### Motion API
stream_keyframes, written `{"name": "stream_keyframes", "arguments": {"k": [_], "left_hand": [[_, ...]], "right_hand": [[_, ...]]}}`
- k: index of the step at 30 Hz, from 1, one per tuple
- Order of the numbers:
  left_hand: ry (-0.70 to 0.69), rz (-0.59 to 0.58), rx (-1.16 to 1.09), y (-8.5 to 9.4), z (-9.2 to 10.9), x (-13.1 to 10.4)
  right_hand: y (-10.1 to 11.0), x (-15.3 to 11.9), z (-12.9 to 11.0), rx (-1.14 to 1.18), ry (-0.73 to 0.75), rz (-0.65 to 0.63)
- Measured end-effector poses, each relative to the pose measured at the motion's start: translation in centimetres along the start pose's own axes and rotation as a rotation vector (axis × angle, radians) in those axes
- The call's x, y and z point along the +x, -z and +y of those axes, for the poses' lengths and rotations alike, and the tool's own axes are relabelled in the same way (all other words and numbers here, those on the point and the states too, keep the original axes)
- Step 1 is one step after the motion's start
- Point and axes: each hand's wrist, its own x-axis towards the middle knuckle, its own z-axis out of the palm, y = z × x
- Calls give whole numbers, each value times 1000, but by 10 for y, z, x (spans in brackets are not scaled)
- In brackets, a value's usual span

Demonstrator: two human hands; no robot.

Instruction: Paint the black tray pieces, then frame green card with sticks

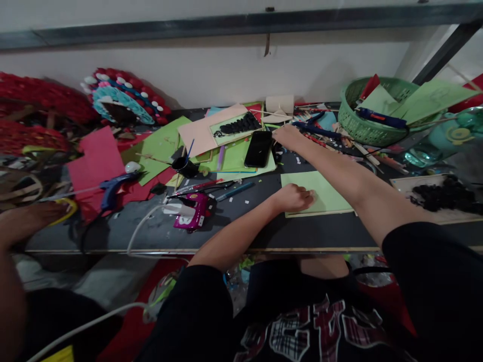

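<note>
My left hand (296, 197) rests on the left part of a light green sheet (328, 193) lying in front of me. Its fingers are curled closed, and whatever they may hold is hidden. My right hand (287, 137) reaches across the table to the right edge of a black phone (258, 149). The fingers there are bent together beside the phone and some thin sticks; I cannot make out what is in them. Behind the phone lies a green card with a black braided piece (239, 124) on it.
A green basket (345, 113) stands at the back right, near a tray of black scraps (415, 208). On the left are a purple tape dispenser (194, 213), a blue glue gun (113, 191) and a black cup (184, 167). Another person's hand (33, 218) is at far left.
</note>
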Motion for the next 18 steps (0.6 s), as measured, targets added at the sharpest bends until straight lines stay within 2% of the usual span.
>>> {"name": "stream_keyframes", "arguments": {"k": [4,8,11,15,18], "left_hand": [[0,20,-21,0,0,-2],[3,43,-37,-4,-2,-3],[-9,47,-30,-9,-4,-4],[-25,67,-17,-14,-7,-5],[-34,84,-38,-15,-8,-5]], "right_hand": [[-2,4,5,-21,15,14],[12,1,19,-31,85,93],[39,-5,27,0,97,121],[91,-17,26,-61,51,238],[124,-39,22,-114,-92,263]]}}
